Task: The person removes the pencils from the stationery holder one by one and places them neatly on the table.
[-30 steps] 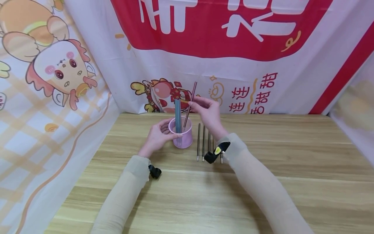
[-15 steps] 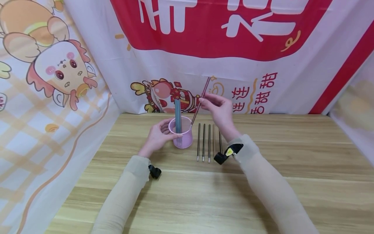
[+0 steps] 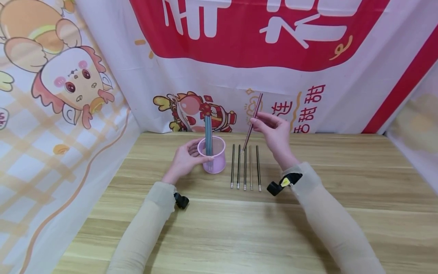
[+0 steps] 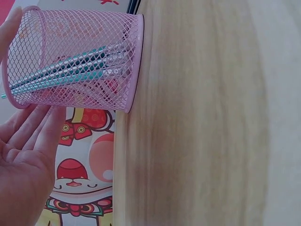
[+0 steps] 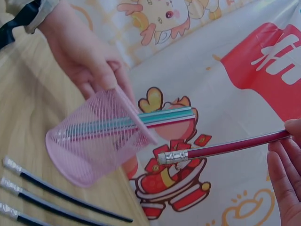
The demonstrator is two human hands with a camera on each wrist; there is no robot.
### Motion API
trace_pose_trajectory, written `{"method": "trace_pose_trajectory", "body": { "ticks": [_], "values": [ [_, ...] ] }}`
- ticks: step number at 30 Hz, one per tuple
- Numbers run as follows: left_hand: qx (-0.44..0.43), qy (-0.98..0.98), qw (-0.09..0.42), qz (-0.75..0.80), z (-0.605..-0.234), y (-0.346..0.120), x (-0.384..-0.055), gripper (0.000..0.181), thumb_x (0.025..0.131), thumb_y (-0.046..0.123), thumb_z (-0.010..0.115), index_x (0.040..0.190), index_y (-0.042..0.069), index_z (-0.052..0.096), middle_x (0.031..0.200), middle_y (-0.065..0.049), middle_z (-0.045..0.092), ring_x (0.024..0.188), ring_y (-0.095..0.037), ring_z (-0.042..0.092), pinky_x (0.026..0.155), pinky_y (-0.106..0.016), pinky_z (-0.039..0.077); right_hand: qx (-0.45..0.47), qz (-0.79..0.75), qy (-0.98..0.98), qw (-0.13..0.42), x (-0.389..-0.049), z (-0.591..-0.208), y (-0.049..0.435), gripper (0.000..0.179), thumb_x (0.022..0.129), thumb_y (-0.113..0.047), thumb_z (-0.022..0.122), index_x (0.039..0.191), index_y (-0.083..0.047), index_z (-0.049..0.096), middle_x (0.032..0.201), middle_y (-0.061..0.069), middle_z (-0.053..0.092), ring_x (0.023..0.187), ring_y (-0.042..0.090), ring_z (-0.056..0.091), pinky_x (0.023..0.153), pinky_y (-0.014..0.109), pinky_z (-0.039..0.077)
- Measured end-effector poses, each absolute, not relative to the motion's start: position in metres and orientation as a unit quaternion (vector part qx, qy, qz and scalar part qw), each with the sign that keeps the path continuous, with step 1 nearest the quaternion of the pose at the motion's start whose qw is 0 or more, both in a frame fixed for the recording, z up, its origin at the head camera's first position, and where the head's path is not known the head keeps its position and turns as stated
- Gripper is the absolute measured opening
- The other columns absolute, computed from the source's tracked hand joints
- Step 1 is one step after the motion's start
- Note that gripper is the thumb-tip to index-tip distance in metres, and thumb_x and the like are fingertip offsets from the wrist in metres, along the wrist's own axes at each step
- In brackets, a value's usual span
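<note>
A pink mesh pencil cup stands upright on the table, with several teal-striped pencils leaning inside it. My left hand holds the cup from its left side, thumb at the front of the rim and fingers behind. To the right, my right hand pinches a dark red pencil between thumb and fingers. That pencil is raised and tilted, its eraser end pointing down. In the right wrist view the metal band and eraser of the red pencil show plainly, apart from the cup.
Right of the cup, several pencils lie side by side on the wooden table: black ones and a light brown one. Their eraser ends face the near side. A printed cloth hangs behind the table and along its left.
My right hand has drawn the red pencil out of the cup and carried it rightward, over the row of pencils. My left hand and the cup have stayed in place.
</note>
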State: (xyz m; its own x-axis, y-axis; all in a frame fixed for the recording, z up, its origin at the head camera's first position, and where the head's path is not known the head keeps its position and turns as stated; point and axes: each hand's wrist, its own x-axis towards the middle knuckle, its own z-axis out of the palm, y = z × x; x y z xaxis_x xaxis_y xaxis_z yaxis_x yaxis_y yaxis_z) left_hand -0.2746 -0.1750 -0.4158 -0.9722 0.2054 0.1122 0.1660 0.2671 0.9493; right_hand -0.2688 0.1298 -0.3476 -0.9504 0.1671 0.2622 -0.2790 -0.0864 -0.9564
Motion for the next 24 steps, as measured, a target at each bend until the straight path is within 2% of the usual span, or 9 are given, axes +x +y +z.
{"method": "trace_pose_trajectory", "body": {
  "ticks": [4,12,18,24],
  "values": [
    [0.111,0.795,0.018,0.596,-0.416,-0.175,-0.275,0.087,0.072,0.026,0.095,0.146,0.009,0.052,0.139,-0.011,0.059,0.125,-0.024,0.058,0.109,-0.038,0.048,0.043,0.726,-0.669,0.154,-0.269,-0.357,0.141,0.038,0.086,-0.021,0.085,0.119,-0.006,0.074,0.109,0.010,0.074,0.089,0.021,0.072,0.083,0.029,0.061],
    [0.103,0.794,0.019,0.598,-0.416,-0.173,-0.275,0.089,0.071,0.026,0.096,0.147,0.009,0.052,0.139,-0.010,0.059,0.125,-0.022,0.059,0.107,-0.034,0.049,0.033,0.699,-0.698,0.154,-0.268,-0.373,0.163,0.038,0.089,-0.023,0.083,0.120,-0.004,0.073,0.105,0.008,0.075,0.083,0.018,0.072,0.080,0.028,0.062],
    [0.104,0.793,0.020,0.599,-0.416,-0.174,-0.275,0.088,0.071,0.026,0.096,0.146,0.009,0.052,0.139,-0.010,0.059,0.124,-0.022,0.059,0.106,-0.032,0.049,0.018,0.676,-0.726,0.122,-0.266,-0.382,0.173,0.040,0.089,-0.022,0.082,0.122,-0.002,0.071,0.104,0.008,0.074,0.079,0.016,0.071,0.078,0.029,0.063],
    [0.105,0.794,0.017,0.598,-0.416,-0.174,-0.276,0.087,0.071,0.026,0.096,0.145,0.010,0.054,0.138,-0.009,0.060,0.124,-0.022,0.059,0.107,-0.033,0.049,0.022,0.650,-0.756,0.071,-0.264,-0.392,0.184,0.043,0.092,-0.017,0.079,0.127,0.004,0.067,0.110,0.016,0.072,0.079,0.016,0.072,0.077,0.030,0.063]
  ]
}}
